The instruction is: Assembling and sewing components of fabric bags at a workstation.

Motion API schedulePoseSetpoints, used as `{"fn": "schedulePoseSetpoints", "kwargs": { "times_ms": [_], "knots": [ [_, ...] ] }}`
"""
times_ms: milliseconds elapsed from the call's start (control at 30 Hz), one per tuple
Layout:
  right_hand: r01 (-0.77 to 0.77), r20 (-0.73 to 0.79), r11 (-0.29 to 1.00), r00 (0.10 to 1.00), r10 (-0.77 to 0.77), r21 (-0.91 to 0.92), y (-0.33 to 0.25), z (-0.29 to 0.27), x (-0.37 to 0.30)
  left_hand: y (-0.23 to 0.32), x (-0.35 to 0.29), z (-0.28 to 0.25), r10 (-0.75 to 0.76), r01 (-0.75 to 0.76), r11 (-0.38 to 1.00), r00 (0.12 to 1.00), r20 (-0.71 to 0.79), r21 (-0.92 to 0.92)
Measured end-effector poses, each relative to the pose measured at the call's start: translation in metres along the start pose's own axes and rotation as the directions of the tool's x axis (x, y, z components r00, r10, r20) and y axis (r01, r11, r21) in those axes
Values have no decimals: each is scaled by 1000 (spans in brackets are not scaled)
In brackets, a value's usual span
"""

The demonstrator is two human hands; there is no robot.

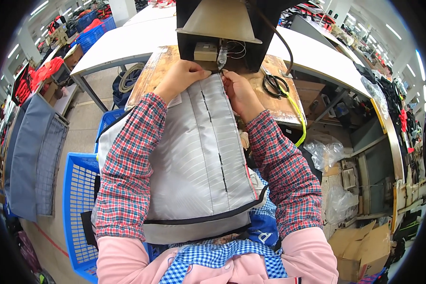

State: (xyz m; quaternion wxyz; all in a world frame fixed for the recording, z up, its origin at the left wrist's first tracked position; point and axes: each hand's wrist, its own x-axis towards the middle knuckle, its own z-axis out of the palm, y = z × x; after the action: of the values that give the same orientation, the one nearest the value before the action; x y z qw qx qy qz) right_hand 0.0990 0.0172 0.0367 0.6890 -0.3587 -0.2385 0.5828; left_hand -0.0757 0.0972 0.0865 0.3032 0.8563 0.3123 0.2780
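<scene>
I am letting the grey fabric panel (199,161) drape from my lap up onto the worn wooden bench (279,106), its far edge lying at the machine head (217,52). My left hand (182,78) is pressing flat on the top corner, fingers curled over it; my right hand (239,90) is pinching the edge beside the zip line. My fingertips are sitting very close to the mechanism, so a slip could catch them. The hanging weight could drag the seam crooked. Black scissors (274,85) are lying near my right wrist.
</scene>
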Motion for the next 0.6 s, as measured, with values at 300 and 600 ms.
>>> {"fn": "schedulePoseSetpoints", "kwargs": {
  "times_ms": [300, 600],
  "knots": [
    [-27, -46, 999, 999, 29, 42, 0, 8, 6, -5, 8, 5, -9, 9, 1000, 999, -36, -18],
    [17, -127, 998, 992, -25, -68, 1, 8, 11, -8, 12, 10, -2, -3, 999, 994, -108, -52]
  ]
}}
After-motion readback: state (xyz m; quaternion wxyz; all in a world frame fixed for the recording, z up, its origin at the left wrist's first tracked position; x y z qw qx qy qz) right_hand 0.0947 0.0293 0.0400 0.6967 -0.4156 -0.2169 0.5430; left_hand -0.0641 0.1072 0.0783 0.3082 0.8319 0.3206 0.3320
